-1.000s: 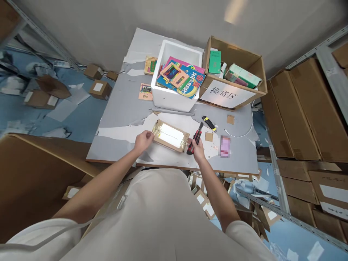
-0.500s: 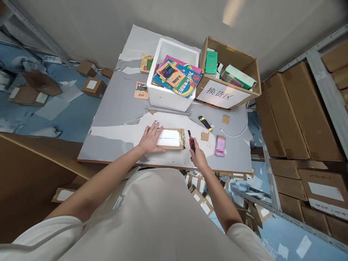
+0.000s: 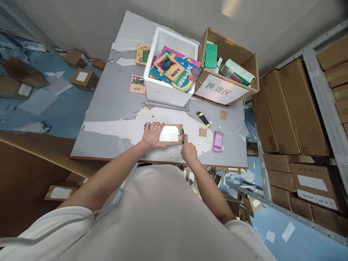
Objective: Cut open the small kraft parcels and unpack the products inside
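Observation:
A small brown cardboard box (image 3: 170, 142) with a white label lies flat on the table in front of me. My left hand (image 3: 153, 135) rests on the box's left end with its fingers stretched out. At the right end, where shiny tape shows, my right hand (image 3: 189, 149) is wrapped round a red and black box cutter (image 3: 184, 136). The cutter touches or nearly touches that end; its blade is hard to make out, and most of its handle is hidden by the fingers.
Behind stand a white foam box (image 3: 168, 92) of books and a cardboard carton (image 3: 241, 95) holding green boxes. A black and yellow cutter (image 3: 203, 119), cardboard scraps (image 3: 202, 132), a blurred pink object (image 3: 218, 141) and a white cable (image 3: 236, 131) lie rightward. Shelves with cartons (image 3: 307, 108) flank the table.
My right hand has moved left with the box cutter, from beside the box to its right end. My left hand stays spread on the box. The whole view has shifted slightly.

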### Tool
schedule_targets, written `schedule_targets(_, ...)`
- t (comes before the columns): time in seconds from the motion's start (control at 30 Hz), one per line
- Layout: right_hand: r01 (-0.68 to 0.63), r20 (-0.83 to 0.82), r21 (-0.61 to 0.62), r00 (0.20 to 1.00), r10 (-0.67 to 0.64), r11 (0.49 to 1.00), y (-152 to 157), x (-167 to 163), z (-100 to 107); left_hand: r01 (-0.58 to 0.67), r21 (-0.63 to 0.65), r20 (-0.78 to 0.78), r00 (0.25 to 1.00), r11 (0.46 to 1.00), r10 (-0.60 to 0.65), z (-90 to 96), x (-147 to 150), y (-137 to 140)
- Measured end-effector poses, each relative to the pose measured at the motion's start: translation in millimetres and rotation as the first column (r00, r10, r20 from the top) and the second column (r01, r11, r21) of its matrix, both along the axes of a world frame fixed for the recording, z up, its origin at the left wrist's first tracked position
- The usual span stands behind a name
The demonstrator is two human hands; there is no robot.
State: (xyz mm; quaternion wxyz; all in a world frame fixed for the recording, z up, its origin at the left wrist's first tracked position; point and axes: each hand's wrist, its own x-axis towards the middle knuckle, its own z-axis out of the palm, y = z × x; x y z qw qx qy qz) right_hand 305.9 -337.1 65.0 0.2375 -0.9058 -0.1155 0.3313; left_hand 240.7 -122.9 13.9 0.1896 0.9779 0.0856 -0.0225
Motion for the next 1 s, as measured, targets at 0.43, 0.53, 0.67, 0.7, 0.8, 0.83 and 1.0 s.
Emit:
schedule_targets(0.43,-0.374,-0.033,-0.408,0.918,0.396,0.833,1,-4,28,0.012,0.008,-0.026,1.000,1.000,-0.012,1.0,0,-2)
schedule_targets(0.53,-0.341,0.009,-0.405,0.926,0.376,0.848,-13,-16,22,0.016,0.006,-0.018,1.000,1.000,-0.016,0.9,-1,-1)
schedule_targets(0.67,-0.326,0.014,-0.377,0.934,0.357,0.867,-35,-30,27,0.027,0.012,-0.016,0.999,1.000,-0.027,-1.2,-2,1)
schedule_targets(0.7,-0.307,0.028,-0.368,0.940,0.341,0.878,-42,-33,30,0.030,0.015,-0.024,0.999,0.999,-0.030,-1.8,-2,1)
schedule_targets(0.8,-0.238,0.072,-0.323,0.959,0.274,0.916,-65,-36,42,0.041,0.027,-0.059,0.997,0.999,-0.039,-2.5,0,2)
schedule_targets(0.83,-0.229,0.076,-0.283,0.963,0.259,0.931,-73,-36,44,0.046,0.028,-0.071,0.997,0.999,-0.044,-1.9,2,2)
schedule_targets(1.0,0.049,0.122,0.120,0.991,-0.063,0.992,-93,-21,18,0.039,-0.008,-0.031,0.999,0.999,-0.040,4.6,-6,3)
